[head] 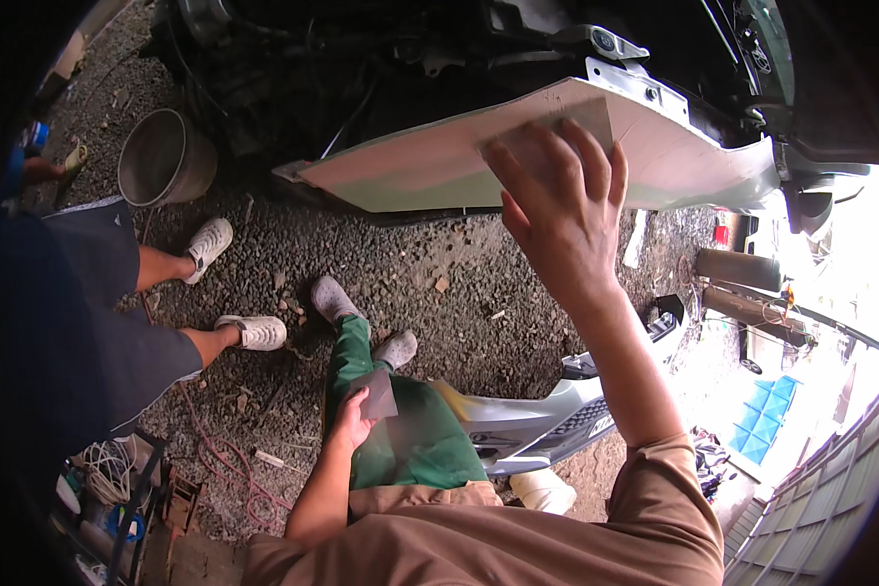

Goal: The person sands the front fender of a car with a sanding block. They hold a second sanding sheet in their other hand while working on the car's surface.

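Note:
My right hand (571,183) presses a thin grey sheet, which looks like sandpaper (593,121), flat on the upper part of a car's fender panel (425,165). The panel has pink, white and pale green patches and is fixed at the edge of the open engine bay. My left hand (355,417) rests low over my green trousers and holds a grey square sheet (379,394), likewise like sandpaper, between thumb and fingers.
A person in dark shorts and white shoes (253,332) stands at the left, near a grey bucket (162,160). A silver bumper (542,417) lies beside my legs. A reddish hose (223,454) crosses the gravel. Cylindrical tanks (740,269) lie at the right.

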`<act>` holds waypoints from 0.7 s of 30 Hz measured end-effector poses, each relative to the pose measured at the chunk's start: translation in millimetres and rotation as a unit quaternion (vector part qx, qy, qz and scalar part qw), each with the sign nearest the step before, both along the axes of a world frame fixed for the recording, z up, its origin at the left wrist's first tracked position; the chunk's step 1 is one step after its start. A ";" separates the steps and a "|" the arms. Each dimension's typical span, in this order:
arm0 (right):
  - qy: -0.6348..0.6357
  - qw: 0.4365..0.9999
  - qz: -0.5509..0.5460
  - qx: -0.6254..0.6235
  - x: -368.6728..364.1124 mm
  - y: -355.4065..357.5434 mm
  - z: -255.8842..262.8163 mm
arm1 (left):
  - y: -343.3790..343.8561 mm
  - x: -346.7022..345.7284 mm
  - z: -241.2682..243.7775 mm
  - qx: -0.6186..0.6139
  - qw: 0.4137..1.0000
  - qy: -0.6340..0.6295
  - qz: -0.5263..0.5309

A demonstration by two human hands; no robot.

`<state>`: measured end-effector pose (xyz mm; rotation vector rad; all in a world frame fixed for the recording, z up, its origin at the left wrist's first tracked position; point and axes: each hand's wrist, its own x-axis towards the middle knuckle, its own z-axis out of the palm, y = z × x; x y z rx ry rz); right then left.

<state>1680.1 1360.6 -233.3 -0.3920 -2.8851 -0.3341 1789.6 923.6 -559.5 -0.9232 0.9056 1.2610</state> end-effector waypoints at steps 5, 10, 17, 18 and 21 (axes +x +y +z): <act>-0.035 0.998 -0.034 -0.025 25.0 -12.1 5.7 | 5.2 -0.8 8.4 0.004 1.000 0.012 0.011; -0.010 1.000 -0.018 -0.022 3.3 -13.0 15.6 | 11.7 -4.4 19.3 -0.008 0.999 0.014 0.029; 0.056 0.997 0.058 0.012 -12.2 3.9 -5.2 | 6.2 -3.2 13.1 0.000 1.000 0.010 0.016; 0.055 0.997 0.060 0.016 -9.0 6.3 -6.2 | 6.0 -3.3 13.1 0.008 1.000 0.010 0.012; 0.017 0.999 0.050 -0.013 11.6 8.8 -9.9 | 9.7 -1.4 15.1 -0.013 1.000 0.008 0.002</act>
